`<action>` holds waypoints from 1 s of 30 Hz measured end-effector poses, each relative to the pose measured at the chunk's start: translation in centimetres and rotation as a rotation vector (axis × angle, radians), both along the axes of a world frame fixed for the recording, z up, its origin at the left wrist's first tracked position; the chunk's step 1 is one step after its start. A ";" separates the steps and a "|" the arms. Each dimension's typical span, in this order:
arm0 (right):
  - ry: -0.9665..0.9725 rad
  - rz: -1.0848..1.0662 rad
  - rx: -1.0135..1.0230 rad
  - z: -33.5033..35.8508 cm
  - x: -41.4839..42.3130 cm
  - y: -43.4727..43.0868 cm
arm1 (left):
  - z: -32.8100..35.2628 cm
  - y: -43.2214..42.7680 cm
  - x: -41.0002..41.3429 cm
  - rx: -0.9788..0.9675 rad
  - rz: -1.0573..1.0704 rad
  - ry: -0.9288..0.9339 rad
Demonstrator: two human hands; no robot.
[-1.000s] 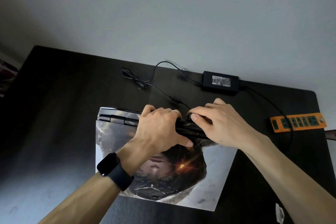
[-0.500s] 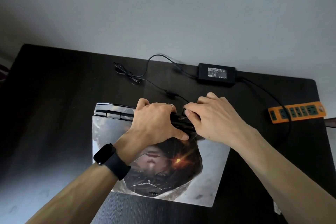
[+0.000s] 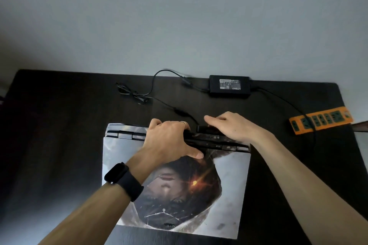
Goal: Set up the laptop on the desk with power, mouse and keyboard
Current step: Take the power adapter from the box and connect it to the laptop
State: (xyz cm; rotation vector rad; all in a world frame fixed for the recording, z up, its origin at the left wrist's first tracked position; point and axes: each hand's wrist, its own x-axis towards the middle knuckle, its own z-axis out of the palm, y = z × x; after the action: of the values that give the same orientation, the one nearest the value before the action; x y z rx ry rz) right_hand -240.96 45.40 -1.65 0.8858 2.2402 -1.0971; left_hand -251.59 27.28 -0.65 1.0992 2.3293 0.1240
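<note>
Closed laptop (image 3: 229, 191) lies mid-frame on our desk (image 3: 59, 125). Our left hand (image 3: 169, 141) grips its rear edge; our right hand (image 3: 233, 127), fingers loosely extended, rests over the plug (image 3: 205, 128) there.

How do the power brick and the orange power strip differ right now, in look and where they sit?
The power brick is black with a white label; the power strip is orange with dark sockets. The power brick is a compact block at the desk's back edge near the wall; the power strip is long and narrow, lying angled at the right edge. Both rest flat on the desk, and a black cable runs between them.
</note>
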 end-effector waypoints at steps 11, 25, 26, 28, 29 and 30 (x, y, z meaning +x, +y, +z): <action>0.301 0.145 0.514 -2.0 2.4 0.4 | -2.7 0.2 -3.2 -0.082 0.058 -0.094; 0.443 -0.369 0.501 -7.9 3.1 -1.9 | -7.4 2.0 -4.9 -0.106 0.005 -0.118; 0.411 -0.391 0.506 -8.2 2.9 -1.8 | -7.7 1.9 -4.9 -0.111 -0.004 -0.117; 0.334 -0.383 0.515 -8.7 2.5 -1.9 | -8.2 2.0 -5.1 -0.107 -0.008 -0.121; 0.300 -0.368 0.518 -8.8 2.3 -2.0 | -8.3 2.1 -5.3 -0.107 -0.017 -0.121; 0.272 -0.358 0.522 -8.9 2.2 -2.1 | -8.4 2.2 -5.5 -0.109 -0.029 -0.116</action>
State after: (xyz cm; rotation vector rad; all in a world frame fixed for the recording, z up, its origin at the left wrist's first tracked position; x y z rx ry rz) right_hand -238.71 43.25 -10.52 1.4711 2.7303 -0.8168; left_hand -257.08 29.49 -9.08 1.0437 2.1894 0.0484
